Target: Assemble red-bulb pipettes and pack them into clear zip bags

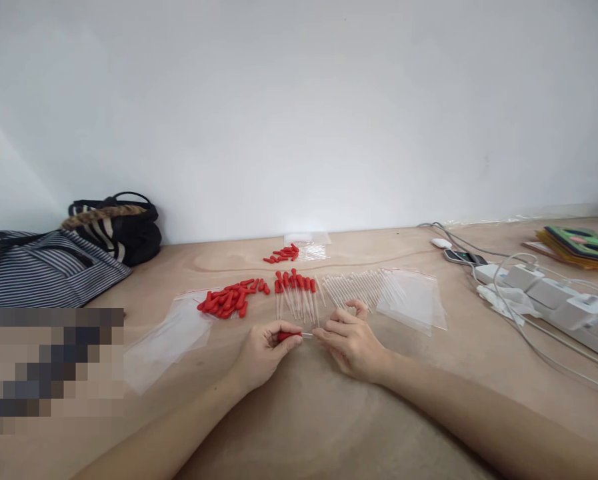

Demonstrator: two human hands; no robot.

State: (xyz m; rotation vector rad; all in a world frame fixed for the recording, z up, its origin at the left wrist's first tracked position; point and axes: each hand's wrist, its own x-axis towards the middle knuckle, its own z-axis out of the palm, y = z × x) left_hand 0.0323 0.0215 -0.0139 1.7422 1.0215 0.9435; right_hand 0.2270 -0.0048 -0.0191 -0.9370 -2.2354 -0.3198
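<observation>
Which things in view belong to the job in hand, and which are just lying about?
Likely the job:
red bulb in the left hand
clear tube by the right hand
loose red bulbs
red-capped tubes
bare tubes
probably clear plastic bags

Likely just lying about:
striped bag
black bag
white power adapters
green-topped stack

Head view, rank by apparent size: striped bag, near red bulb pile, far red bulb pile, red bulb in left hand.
1. Striped bag
2. Near red bulb pile
3. Far red bulb pile
4. Red bulb in the left hand, partly covered; only its visible part is ranked
</observation>
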